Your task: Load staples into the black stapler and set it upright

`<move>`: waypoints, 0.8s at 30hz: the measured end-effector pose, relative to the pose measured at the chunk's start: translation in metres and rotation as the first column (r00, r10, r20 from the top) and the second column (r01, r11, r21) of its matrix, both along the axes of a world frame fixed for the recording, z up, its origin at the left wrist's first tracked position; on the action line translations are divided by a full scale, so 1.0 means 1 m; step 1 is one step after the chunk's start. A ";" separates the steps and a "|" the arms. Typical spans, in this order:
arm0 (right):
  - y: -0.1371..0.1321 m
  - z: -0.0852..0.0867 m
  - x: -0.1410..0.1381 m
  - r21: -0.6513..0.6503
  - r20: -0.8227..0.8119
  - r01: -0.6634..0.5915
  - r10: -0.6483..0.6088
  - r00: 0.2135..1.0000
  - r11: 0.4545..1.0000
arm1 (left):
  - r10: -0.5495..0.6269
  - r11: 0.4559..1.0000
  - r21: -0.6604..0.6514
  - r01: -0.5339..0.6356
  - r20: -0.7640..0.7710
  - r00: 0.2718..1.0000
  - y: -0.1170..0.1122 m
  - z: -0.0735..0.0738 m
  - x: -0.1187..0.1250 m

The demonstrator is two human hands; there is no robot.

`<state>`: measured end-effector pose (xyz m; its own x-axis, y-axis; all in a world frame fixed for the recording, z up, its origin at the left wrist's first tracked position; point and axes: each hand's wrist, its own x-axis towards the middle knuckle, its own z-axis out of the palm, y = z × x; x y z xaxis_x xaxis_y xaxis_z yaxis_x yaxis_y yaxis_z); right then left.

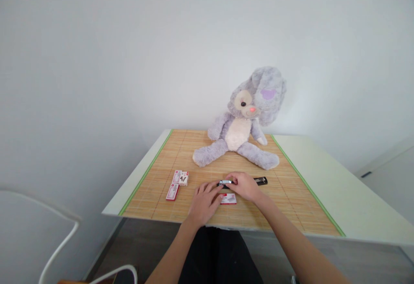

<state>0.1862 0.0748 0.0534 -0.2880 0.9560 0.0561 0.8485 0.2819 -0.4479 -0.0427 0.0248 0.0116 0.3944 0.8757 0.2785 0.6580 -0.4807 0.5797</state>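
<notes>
A black stapler (pixel 225 182) with a bright silver strip lies on the near middle part of a bamboo mat (pixel 274 206), between the two hands. The right hand (pixel 245 185) pinches the right end of the strip with thumb and fingertips, while the left hand (pixel 204 201) lies palm down, its fingertips at the stapler's left end (whether they grip or merely rest there, I cannot tell). To the right of the right hand a black piece with silver detail (pixel 260 181) shows, its link to the stapler hidden by the hand. Just nearer than the stapler, beside the left thumb, lies a flat red-and-white box (pixel 229 198). Farther left, well apart from the hands, three more small red-and-white boxes (pixel 172 191) sit close together, one with a dark picture on its side. On the far side of the mat a grey plush toy (pixel 237 135) sits with legs spread, head tilted right. The green-edged mat covers much of the pale worktop (pixel 310 159), with a white wall (pixel 129 51) behind and a white cable (pixel 66 238) at near left
</notes>
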 end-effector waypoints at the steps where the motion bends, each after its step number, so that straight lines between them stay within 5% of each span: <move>1: -0.001 0.001 0.003 0.003 0.005 0.006 -0.007 1.000 1.000 | 0.001 1.000 0.002 -0.001 -0.003 1.000 0.000 0.000 0.000; 7: -0.006 0.002 0.015 -0.010 0.050 0.031 -0.031 0.998 0.999 | 0.005 1.000 0.012 -0.004 -0.040 0.999 0.000 -0.001 0.000; 16: -0.013 0.006 -0.004 -0.010 0.039 -0.003 0.003 0.999 1.000 | 0.013 1.000 0.024 -0.011 -0.090 0.996 0.000 -0.002 0.000; 21: -0.024 0.011 0.060 0.077 -0.138 0.187 -0.175 0.975 0.979 | 0.018 1.000 0.021 -0.017 -0.068 0.998 0.000 -0.001 0.000; 24: -0.039 -0.001 0.105 0.093 -0.324 0.463 -0.413 0.851 0.882 | 0.026 1.000 0.009 -0.025 -0.054 0.998 0.001 -0.002 0.000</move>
<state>0.2912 0.0357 0.0528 0.2111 0.9488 0.2351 0.7419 0.0011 -0.6705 -0.0425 0.0256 0.0095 0.3866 0.8833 0.2653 0.7001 -0.4683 0.5390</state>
